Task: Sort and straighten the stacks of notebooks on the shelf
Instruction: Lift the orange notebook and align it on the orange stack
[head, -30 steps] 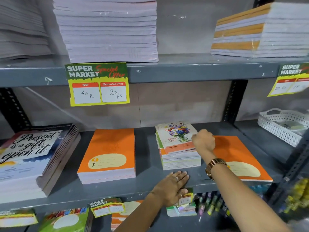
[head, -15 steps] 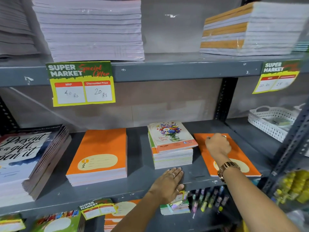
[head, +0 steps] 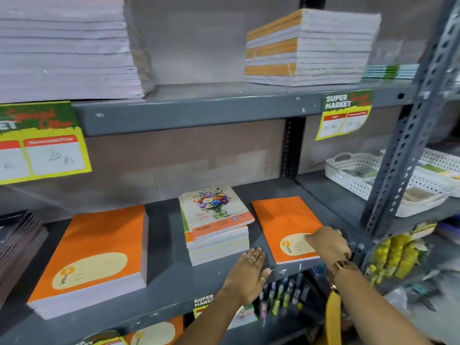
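On the grey middle shelf lie a thick stack of orange notebooks at the left, a smaller stack topped by a floral-cover notebook in the middle, and a thin orange notebook at the right. The floral cover sits slightly askew on its stack. My right hand, with a gold watch on the wrist, is on the thin orange notebook's near right corner, fingers curled at its edge. My left hand lies flat, palm down, on the shelf just in front of the floral stack, holding nothing.
The upper shelf carries a tall white stack and an orange-and-white stack. Price tags hang from its edge. A perforated upright post stands right of my right hand, with white baskets behind it. Pens hang below.
My right hand slid from the floral stack across the thin orange notebook to its near right corner. The left hand stayed flat on the shelf. The view swung right.
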The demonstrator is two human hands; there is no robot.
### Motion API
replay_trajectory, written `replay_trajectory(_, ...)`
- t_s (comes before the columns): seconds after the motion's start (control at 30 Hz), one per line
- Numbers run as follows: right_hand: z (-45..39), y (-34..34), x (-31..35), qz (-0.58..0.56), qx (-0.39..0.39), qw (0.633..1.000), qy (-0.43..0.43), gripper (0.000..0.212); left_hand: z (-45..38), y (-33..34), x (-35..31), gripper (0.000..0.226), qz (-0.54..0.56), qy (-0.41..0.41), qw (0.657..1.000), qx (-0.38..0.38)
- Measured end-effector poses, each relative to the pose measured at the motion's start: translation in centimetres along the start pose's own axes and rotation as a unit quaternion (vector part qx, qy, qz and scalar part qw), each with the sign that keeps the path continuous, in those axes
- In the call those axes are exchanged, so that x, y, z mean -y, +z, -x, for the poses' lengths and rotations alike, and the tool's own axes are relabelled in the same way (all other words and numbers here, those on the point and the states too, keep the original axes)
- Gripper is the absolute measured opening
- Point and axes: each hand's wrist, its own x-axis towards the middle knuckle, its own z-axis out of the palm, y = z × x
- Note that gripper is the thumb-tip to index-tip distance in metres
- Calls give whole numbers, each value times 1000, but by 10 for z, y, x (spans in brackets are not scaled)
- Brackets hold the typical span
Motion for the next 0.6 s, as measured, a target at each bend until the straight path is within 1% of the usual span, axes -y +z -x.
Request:
replay_trajectory(0.1,-6,-2,-2,21,-6,1000,11,58,-15,4,-8,56,-1,-8,1000,1)
replay_trajectory(0.2,-10,-2,-3,53,-31,998,6,67,-25,8,-12,58,-15,-17,1000,-3)
replay_trajectory(0.27,-14,-1,-4,26,-55,998,-3,60,-29,11,-12,61,-33,-18,999,-2)
replay_trajectory(0.37,-20,-5,-4,-55,-81,995,-37,42,-28,12,-10,63,-57,-12,998,4)
replay_trajectory(0.43,-22,-12,-3,-101,-89,988,-69,26,-27,11,-9,63,-55,-8,998,7)
replay_trajectory(0.5,-19,-21,0,-127,-116,980,-100,8,-26,11,-9,64,-55,-5,998,14)
replay_trajectory(0.53,-16,-26,2,-134,-132,976,-112,7,-25,10,-9,64,-57,-3,998,18)
replay_trajectory(0.6,-7,-37,10,-143,-165,966,-137,15,-22,10,-7,63,-64,4,998,18)
